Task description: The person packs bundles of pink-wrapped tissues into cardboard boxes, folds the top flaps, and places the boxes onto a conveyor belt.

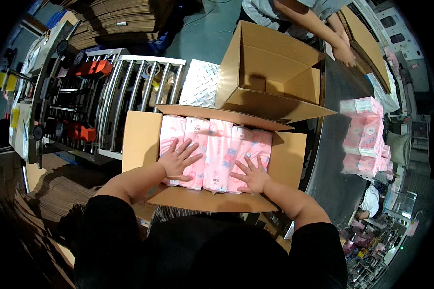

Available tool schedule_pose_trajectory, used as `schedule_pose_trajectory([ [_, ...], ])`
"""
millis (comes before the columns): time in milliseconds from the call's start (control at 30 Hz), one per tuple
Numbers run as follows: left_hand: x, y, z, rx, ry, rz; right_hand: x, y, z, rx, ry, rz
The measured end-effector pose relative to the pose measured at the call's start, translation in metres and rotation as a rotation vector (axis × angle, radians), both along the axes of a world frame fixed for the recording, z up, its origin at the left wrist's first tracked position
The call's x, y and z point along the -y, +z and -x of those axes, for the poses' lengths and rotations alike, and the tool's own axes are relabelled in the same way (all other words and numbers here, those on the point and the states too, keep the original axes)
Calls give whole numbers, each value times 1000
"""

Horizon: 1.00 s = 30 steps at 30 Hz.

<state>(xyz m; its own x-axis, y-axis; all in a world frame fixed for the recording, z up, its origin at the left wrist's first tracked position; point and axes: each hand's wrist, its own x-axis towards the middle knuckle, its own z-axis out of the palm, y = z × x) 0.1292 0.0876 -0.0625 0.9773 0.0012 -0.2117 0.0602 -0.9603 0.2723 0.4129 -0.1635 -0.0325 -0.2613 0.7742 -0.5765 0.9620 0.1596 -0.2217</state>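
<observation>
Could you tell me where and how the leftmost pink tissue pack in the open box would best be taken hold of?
Probably by its far short end, from above: the leftmost pink tissue pack lies flat, wedged between the cardboard box wall and its neighbour, with the left hand over its near half.

tissue packs (216, 154) in box (140, 139), empty box (270, 72) behind

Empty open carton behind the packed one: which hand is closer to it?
Right, though only slightly. The right hand lies flat on the pink packs below the empty carton. The left hand also rests on the packs, further off to the left.
</observation>
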Motion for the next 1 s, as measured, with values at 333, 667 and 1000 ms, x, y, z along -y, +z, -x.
schedule_pose_trajectory([
  [333,-102,51,105,223,1473,538,9,95,-66,335,-1341,-584],
  [667,46,128,2,-664,90,506,-63,14,40,-73,-715,-113],
  [1000,41,66,7,-213,1225,138,-131,113,-5,-109,-268,-757],
])
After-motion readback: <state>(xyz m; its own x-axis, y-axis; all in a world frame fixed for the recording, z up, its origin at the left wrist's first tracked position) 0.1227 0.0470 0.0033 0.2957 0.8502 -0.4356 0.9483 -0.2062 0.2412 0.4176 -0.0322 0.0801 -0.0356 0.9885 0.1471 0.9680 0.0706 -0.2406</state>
